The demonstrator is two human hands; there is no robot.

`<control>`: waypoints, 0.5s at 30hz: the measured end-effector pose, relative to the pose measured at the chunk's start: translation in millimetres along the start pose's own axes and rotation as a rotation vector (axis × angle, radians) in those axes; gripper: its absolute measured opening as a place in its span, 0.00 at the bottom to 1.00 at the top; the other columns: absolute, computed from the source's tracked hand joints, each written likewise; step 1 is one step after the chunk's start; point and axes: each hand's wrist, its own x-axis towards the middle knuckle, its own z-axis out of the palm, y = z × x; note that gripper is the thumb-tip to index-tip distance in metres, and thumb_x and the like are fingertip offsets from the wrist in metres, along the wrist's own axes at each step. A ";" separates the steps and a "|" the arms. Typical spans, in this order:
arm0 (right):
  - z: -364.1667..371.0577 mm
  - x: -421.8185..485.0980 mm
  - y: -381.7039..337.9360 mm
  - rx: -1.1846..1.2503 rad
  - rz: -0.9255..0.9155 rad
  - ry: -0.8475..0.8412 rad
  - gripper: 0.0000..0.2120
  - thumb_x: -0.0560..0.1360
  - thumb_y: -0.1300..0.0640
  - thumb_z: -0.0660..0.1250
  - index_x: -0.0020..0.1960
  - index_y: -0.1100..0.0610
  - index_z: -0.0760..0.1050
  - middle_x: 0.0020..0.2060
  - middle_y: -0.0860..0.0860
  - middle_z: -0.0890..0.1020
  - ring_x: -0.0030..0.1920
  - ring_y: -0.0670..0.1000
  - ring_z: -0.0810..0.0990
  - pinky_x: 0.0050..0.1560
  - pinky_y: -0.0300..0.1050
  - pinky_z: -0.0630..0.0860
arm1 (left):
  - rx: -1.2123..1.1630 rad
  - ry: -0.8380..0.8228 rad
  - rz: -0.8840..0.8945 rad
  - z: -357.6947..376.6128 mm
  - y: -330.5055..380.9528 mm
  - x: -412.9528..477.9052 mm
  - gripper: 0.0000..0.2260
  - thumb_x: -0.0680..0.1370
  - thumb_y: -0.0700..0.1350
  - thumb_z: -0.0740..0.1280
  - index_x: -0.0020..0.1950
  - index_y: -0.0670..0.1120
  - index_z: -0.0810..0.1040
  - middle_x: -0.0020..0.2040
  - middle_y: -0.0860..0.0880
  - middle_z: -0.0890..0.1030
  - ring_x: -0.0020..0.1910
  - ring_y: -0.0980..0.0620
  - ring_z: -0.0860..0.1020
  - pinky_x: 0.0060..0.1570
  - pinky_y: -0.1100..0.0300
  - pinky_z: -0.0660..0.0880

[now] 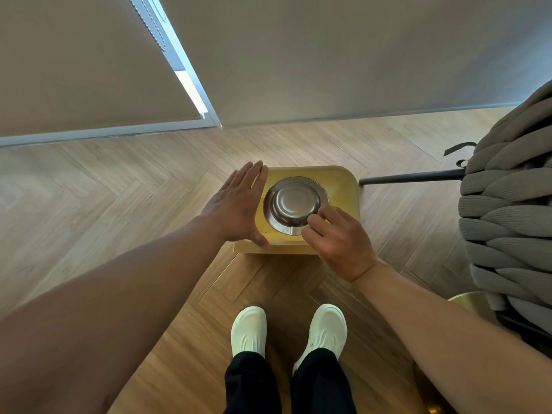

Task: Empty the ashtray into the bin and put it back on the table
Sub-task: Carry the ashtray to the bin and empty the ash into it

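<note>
A round steel ashtray (294, 203) is turned upside down over the open top of a yellow wooden bin (343, 189) standing on the floor. My right hand (337, 240) pinches the ashtray's near right rim between thumb and fingers. My left hand (239, 204) is flat with fingers straight and together, its palm resting against the bin's left edge, holding nothing. The inside of the bin is hidden under the ashtray.
A grey chunky-knit chair (507, 210) with a black metal leg (412, 177) stands close on the right. A brass-coloured round edge (469, 300) shows beneath it. My two white shoes (286, 330) stand just behind the bin on herringbone wood flooring. Blinds cover the window ahead.
</note>
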 end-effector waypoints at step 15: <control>-12.2 2.0 6.2 0.200 0.409 -0.122 0.07 0.69 0.70 0.75 0.43 0.63 0.79 0.38 0.58 0.79 0.37 0.55 0.77 0.32 0.46 0.78 | -0.061 0.024 0.004 -3.0 -0.1 -1.4 0.66 0.56 0.69 0.76 0.78 0.44 0.39 0.80 0.46 0.42 0.77 0.49 0.38 0.74 0.53 0.38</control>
